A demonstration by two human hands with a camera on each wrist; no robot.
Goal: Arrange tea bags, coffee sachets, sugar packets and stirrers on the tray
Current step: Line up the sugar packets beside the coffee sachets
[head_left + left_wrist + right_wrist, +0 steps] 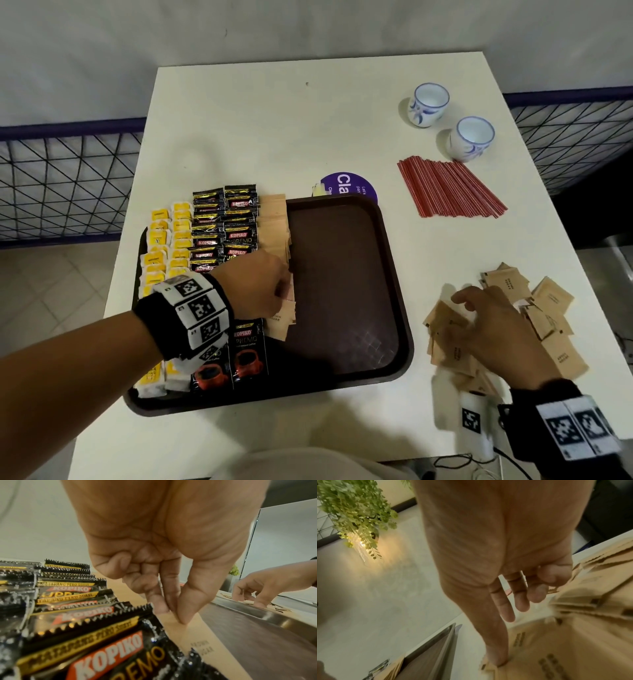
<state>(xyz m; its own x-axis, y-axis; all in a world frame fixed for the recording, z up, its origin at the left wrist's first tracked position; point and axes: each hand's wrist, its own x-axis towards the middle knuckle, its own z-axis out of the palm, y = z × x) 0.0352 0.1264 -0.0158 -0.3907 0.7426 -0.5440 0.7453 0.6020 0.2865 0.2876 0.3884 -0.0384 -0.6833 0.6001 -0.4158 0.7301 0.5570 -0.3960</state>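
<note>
A brown tray [398, 274] holds yellow tea bags [171, 233] at its left, black Kopiko coffee sachets [226, 222] beside them, then a column of brown sugar packets [274, 219]. My left hand [284, 291] is over the near part of that column. In the left wrist view its thumb and fingers [173, 614] pinch together on a thin sugar packet held edge-on, tips touching the column [193, 635]. My right hand [479, 315] rests on a loose pile of sugar packets [555, 301] on the table. Its thumb presses one packet [573, 649] and its fingers [518, 601] stay loose. Red stirrers [448, 188] lie at the back right.
Two white-and-blue cups [430, 102] [472, 137] stand beyond the stirrers near the table's far right corner. A purple round sticker [352, 186] shows behind the tray. The tray's right half [342, 274] is bare. The table edge runs close to the right of the loose pile.
</note>
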